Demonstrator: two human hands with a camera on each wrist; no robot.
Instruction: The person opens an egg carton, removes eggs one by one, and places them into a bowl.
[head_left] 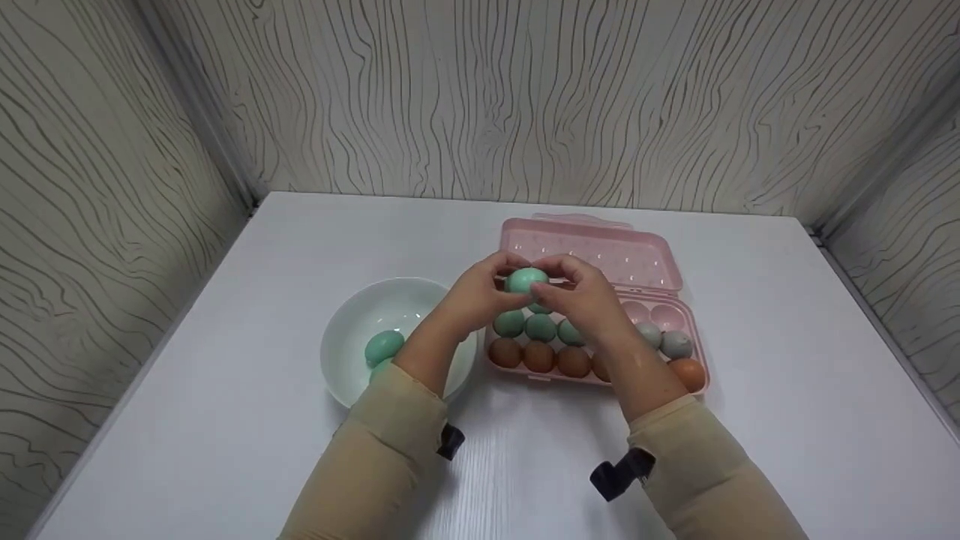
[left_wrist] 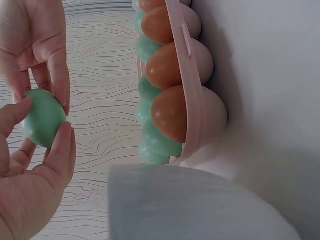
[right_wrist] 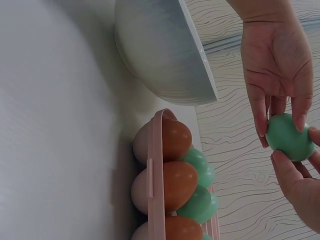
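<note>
A green egg (head_left: 527, 280) is held up over the pink egg carton (head_left: 703, 367), between both hands. My left hand (head_left: 480, 296) pinches its left end with thumb and fingers, while my right hand (head_left: 589, 300) pinches the right end. In the left wrist view the egg (left_wrist: 44, 118) is seen clear of the carton, fingertips on both ends. Below the hands, the carton holds a front row of brown eggs (head_left: 538, 357) and green eggs (head_left: 540, 328) behind them. My right forearm hides part of these rows.
Left of the carton stands a white bowl (head_left: 341, 330) with green eggs (head_left: 385, 348) in it, partly covered by my left forearm. The carton's lid (head_left: 592, 255) lies open toward the back. Patterned panels (head_left: 480, 97) border the white table (head_left: 787, 337).
</note>
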